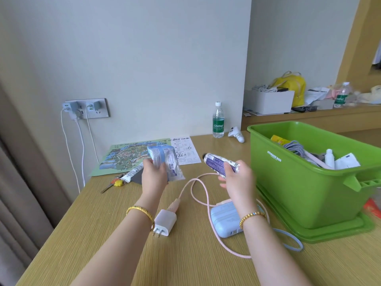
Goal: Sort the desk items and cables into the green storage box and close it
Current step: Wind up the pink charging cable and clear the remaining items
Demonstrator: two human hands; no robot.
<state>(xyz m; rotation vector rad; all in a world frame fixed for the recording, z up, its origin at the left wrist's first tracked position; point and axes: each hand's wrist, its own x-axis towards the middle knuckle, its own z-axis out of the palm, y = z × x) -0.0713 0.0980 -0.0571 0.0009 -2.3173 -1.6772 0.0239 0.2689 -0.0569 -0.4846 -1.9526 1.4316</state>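
Green plastic storage box (288, 182) stands open on its lid at the right of the wooden counter (103, 234), partly filled. My left hand (154, 174) grips a crinkled blue-and-white packet (165, 159); my right hand (237, 178) holds a purple floral tube (218, 162). Below them lies a pink cable (198, 182) with a white plug (165, 221).

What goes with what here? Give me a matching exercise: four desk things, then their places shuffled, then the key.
Things:
1. floral tube
2. blue packet
3. white charger plug
4. water bottle

Places:
A. standing upright near the wall
B. held in the left hand
C. lying on the desk between the forearms
D. held in the right hand

Pairs: 1-D, 2-B, 3-C, 4-A
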